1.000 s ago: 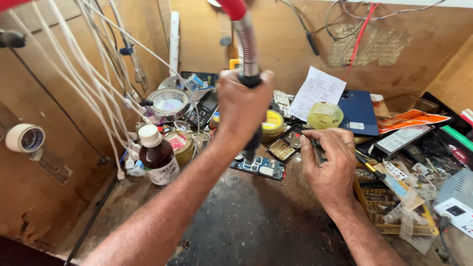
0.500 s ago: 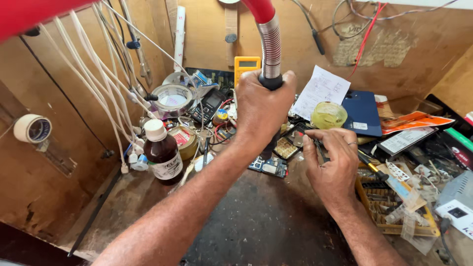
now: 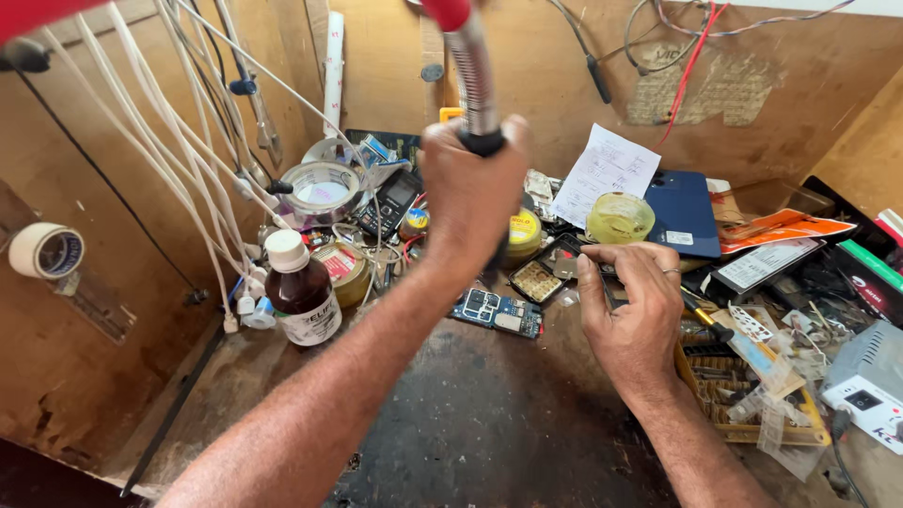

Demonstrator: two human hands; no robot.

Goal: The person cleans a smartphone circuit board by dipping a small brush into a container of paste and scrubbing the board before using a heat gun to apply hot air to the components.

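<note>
The left hand (image 3: 470, 193) is raised above the cluttered table (image 3: 489, 423), its fingers wrapped tight around the lower end of a flexible metal lamp neck (image 3: 473, 80) that runs up to a red fitting at the top edge of the view. The right hand (image 3: 632, 310) rests low over the table with its fingers curled in; a thin dark tool (image 3: 605, 287) seems to sit pinched between thumb and fingertips, though how firmly cannot be told. Just left of that hand lies a small blue circuit board (image 3: 499, 313), flat on the dark worn surface, and beside it a small square part with a gold grid (image 3: 536, 279). Behind the left hand stands a round yellow tin (image 3: 524, 230), partly hidden by the wrist. Farther back lie a yellowish glass jar (image 3: 619, 218), a sheet of white paper (image 3: 605, 174) leaning on the wooden back wall, and a dark blue phone back cover (image 3: 684, 212). To the left stands a brown glass bottle with a white cap (image 3: 301, 292), upright, with a shallow gold tin (image 3: 340, 268) just behind it and a roll of clear tape (image 3: 320, 185) beyond. White cables (image 3: 160, 132) hang down the left wall, where a roll of tape (image 3: 45, 251) is fixed. At the right edge sits a grey box with a switch (image 3: 870, 381)
</note>
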